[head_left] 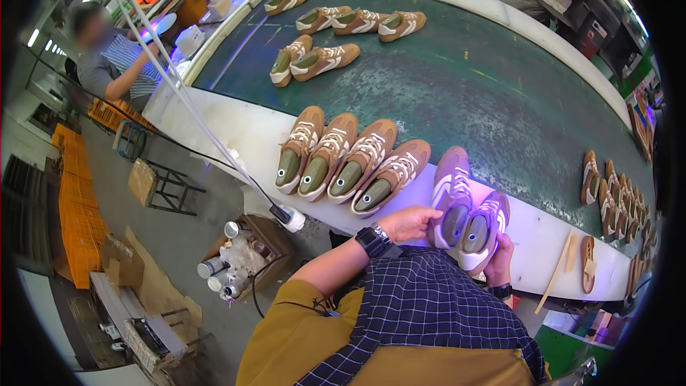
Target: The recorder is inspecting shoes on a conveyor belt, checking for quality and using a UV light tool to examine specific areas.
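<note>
Head view: left hand pinches the left shoe, right hand wraps the right shoe, fingers closed, at the near edge of the worktop. Slack fingers could drop either shoe.

Four brown lace-up shoes stood on the smooth white ledge, left of two brown-and-white lace-up shoes between the left hand and right hand. Behind, the flat green belt bore six brown low-cut shoes, far left. A thin wooden stick lay right of the hands.
</note>
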`<state>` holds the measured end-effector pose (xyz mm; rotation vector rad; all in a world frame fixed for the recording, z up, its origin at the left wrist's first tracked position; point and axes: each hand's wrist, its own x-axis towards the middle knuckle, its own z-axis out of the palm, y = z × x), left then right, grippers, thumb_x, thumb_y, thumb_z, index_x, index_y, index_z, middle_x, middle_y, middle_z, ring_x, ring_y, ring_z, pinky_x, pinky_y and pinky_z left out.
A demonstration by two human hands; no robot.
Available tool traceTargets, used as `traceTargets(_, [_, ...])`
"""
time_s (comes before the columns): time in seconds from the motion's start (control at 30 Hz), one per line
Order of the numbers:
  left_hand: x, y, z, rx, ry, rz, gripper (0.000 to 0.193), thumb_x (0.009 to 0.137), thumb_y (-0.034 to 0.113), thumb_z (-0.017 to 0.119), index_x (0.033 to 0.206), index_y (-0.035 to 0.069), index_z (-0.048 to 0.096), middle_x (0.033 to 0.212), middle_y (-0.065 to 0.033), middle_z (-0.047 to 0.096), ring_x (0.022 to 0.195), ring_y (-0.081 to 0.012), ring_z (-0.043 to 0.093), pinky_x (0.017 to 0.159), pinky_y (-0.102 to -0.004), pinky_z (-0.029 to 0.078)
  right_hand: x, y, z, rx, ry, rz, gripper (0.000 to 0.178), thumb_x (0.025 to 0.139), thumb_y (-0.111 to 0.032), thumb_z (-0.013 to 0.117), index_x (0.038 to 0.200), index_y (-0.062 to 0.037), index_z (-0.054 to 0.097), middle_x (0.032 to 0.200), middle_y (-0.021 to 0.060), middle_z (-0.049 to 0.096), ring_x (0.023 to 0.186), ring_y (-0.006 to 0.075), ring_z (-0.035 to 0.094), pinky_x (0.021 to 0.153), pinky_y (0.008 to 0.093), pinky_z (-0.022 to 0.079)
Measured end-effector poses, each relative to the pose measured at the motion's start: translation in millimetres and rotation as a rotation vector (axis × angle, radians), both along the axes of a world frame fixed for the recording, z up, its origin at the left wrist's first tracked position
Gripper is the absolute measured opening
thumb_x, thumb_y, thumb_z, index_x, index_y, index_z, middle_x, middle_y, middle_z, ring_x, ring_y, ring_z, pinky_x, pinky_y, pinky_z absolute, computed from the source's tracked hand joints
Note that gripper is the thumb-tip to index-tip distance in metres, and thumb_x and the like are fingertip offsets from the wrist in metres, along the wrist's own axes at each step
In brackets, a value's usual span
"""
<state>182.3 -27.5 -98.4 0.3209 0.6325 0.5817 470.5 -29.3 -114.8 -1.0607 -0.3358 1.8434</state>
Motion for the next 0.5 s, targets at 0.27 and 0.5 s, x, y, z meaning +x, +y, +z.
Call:
traceTargets(0.27, [-23.3,2.9,47.8,0.226,0.203,0.090,0.049,0.089,0.034,0.057,0.130,0.010,0.045,0.132,-0.0009,0.043,0.125,-0.0128,0.034,0.103,-0.0362,0.026,-12.0,1.9,13.3,-0.006,0.001,0.048,0.041,0.083,-0.021,0.051,0.117,0.0013,0.052,0.111,0.0144,0.060,0.103,0.0273,0.058,0.094,0.0399,0.044])
traceTargets(0.5, [-34.6,10.2,37.1,0.367,0.348,0.182,0.049,0.090,0.028,0.057,0.129,0.003,0.045,0.126,-0.0075,0.049,0.118,-0.0147,0.042,0.101,-0.0319,0.033,-10.4,1.3,8.9,0.021,-0.034,0.019,0.043,0.083,-0.022,0.050,0.119,0.0013,0.051,0.113,0.0153,0.059,0.104,0.0281,0.057,0.095,0.0411,0.044])
